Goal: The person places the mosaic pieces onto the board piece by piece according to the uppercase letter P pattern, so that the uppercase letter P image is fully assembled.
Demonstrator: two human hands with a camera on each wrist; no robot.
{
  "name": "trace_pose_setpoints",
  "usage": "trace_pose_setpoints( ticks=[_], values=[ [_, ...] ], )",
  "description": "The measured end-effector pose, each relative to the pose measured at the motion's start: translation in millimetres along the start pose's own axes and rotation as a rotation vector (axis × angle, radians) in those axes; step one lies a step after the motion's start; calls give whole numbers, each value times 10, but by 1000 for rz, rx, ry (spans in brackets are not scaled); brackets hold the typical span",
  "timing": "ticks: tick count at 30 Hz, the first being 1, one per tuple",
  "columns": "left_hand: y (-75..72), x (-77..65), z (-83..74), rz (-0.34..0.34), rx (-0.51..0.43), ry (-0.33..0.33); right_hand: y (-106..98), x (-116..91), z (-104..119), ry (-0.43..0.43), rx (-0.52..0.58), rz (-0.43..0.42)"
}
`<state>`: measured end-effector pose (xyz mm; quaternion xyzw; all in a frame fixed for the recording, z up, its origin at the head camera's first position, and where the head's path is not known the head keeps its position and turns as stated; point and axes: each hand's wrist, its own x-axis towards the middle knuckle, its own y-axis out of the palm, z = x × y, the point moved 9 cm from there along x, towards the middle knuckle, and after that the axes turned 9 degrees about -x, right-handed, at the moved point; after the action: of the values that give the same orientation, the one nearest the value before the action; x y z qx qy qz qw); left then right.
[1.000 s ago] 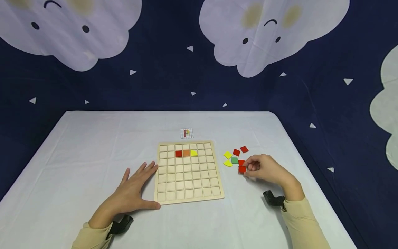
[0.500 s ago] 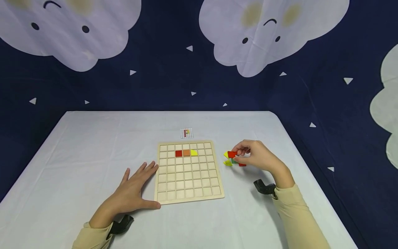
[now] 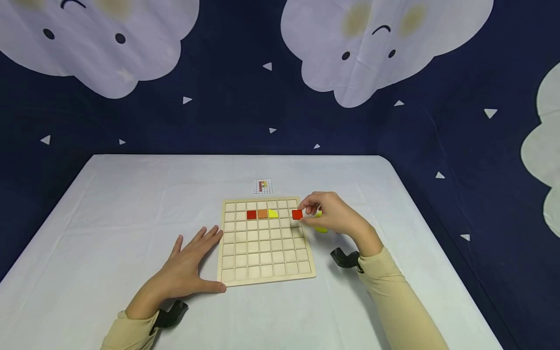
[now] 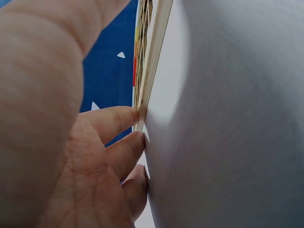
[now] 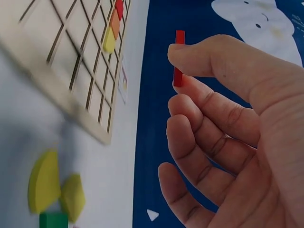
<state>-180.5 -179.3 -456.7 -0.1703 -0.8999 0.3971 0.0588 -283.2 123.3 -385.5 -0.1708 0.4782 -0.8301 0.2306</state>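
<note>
Between thumb and forefinger, my right hand [image 3: 334, 214] pinches a red square tile [image 3: 297, 214], raised over the right edge of the wooden grid board [image 3: 266, 282]. In the right wrist view that tile is seen edge-on, lifted off the table. My left hand [image 3: 185, 270] lies spread at the board's left side, its fingertips and thumb touching the frame. On the board, a red tile [image 3: 251, 215], an orange tile [image 3: 262, 214] and a yellow rounded tile [image 3: 273, 213] sit side by side in the second row from the far edge.
Behind the board lies a small printed grid card [image 3: 263, 186]. Loose pieces right of the board are mostly hidden by my right hand; the right wrist view shows a yellow curved piece [image 5: 43, 183], another yellow piece [image 5: 72, 197] and a green block [image 5: 53, 220].
My right hand took up a red tile from the loose pieces and carried it left to above the board's right edge. The left hand has stayed in place.
</note>
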Motion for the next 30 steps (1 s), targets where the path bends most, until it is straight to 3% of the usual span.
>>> trace_pose_setpoints(
  ticks=[15,30],
  values=[
    [19,14,39,3,12,-6,357,314,297,-33,44,69],
    [16,11,24,-2,3,4,698,498,480,-20,9,108]
  ],
)
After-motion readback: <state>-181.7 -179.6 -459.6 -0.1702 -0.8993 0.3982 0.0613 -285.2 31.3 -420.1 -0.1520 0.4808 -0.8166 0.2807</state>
